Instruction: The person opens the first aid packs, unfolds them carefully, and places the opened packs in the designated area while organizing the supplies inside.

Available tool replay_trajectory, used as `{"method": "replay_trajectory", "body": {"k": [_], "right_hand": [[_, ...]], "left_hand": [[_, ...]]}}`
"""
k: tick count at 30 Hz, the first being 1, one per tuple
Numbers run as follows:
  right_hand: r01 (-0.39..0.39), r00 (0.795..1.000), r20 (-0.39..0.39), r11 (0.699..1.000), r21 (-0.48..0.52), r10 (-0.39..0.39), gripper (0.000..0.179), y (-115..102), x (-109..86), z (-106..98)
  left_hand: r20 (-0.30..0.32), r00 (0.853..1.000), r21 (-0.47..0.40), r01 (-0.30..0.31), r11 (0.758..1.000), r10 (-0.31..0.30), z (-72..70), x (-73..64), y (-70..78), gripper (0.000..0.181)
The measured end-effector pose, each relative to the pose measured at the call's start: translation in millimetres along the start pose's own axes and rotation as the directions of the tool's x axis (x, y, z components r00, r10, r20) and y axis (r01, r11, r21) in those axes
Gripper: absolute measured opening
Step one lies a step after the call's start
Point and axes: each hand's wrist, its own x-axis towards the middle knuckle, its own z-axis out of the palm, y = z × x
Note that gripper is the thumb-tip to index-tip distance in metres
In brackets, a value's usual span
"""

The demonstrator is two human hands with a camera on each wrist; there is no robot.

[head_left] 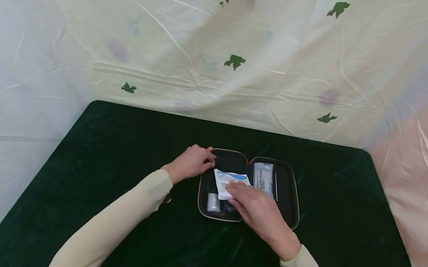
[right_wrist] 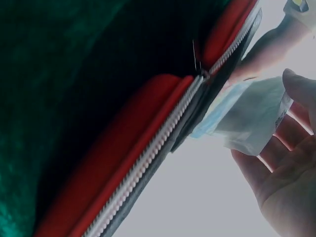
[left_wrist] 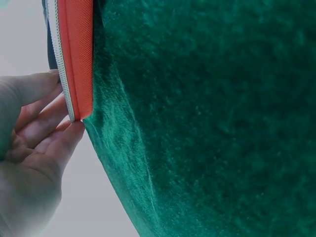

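Note:
A zippered case [head_left: 220,219] lies spread apart on the table, black inside and red outside. My left hand [head_left: 191,162] holds the case's left rim; in the left wrist view its thumb and fingers meet the red side [left_wrist: 79,59] along the zipper. Over the left half, my right hand [head_left: 258,208] holds a white and blue packet [head_left: 224,184]. The right wrist view has this packet [right_wrist: 252,116] between thumb and fingers. Below the packet sits a small silvery wrapped item [head_left: 213,202], beside a dark object partly covered by the packet and hand.
In the case's right half are a clear printed pouch [head_left: 264,178] and a thin pale stick [head_left: 276,186]. Dark green velvety cloth [head_left: 131,138] covers the table. A pale hanging sheet [head_left: 195,44] with green leaf shapes surrounds its back and sides.

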Motion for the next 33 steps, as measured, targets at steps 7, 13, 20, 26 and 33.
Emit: {"method": "replay_trajectory", "body": {"k": [7, 13, 20, 26, 33], "right_hand": [[0.009, 0.997, 0.081, 1.0, 0.02, -0.01, 0.035, -2.8, 3.9, 7.3], [0.0, 0.993, 0.115, 1.0, 0.029, -0.004, 0.035, -0.7, 8.8, 11.3], [0.006, 0.994, 0.11, 1.0, 0.021, -0.009, 0.033, 3.1, 12.6, 14.9], [0.005, 0.992, 0.123, 1.0, 0.028, -0.008, 0.033, 6.4, 15.2, 15.7], [-0.056, 0.982, 0.181, 0.998, 0.032, 0.049, 0.036, 11.8, 20.9, 17.5]], "left_hand": [[-0.007, 1.0, 0.009, -0.006, 1.0, 0.006, 3.4, 0.0, -2.6, 0.022], [-0.036, 0.997, 0.09, -0.067, 0.994, 0.07, 8.2, -2.9, -4.4, 0.018], [-0.07, 0.985, 0.129, -0.149, 0.98, 0.158, 11.0, -5.2, -8.6, 0.016], [-0.046, 0.991, 0.024, -0.124, 0.992, 0.125, 7.4, -3.9, -12.7, 0.02], [-0.038, 0.992, -0.008, -0.117, 0.993, 0.117, 6.8, -0.9, -15.4, 0.022]]}}
